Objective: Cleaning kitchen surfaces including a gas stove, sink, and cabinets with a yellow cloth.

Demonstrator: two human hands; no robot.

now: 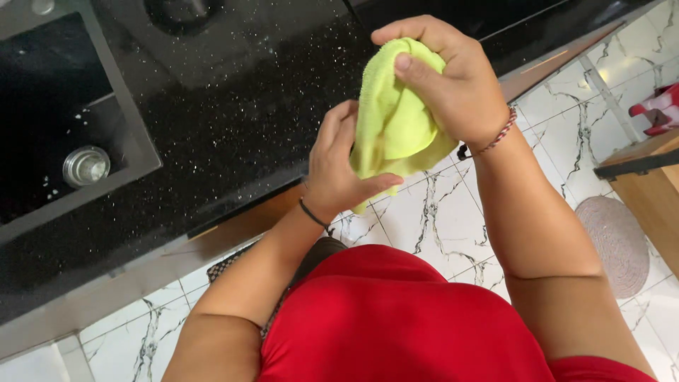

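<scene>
- Cloth, yellow-green microfibre cloth (pixel 392 120): bunched, held in the air between both hands, above the edge of the black speckled countertop (pixel 233 120) and the marble-patterned floor tiles (pixel 438 219).
- Right hand (pixel 453 85): clenched over the cloth's top, thumb pressed into the fabric; braided bracelet (pixel 498 134) at the wrist.
- Left hand (pixel 339 173): grasping the cloth's lower part, thumb across the bottom fold; dark band (pixel 313 213) at the wrist.
- Black sink (pixel 56 120) with metal drain (pixel 86 166), far left, well apart.
- Round woven mat (pixel 615 244) on floor, right.
</scene>
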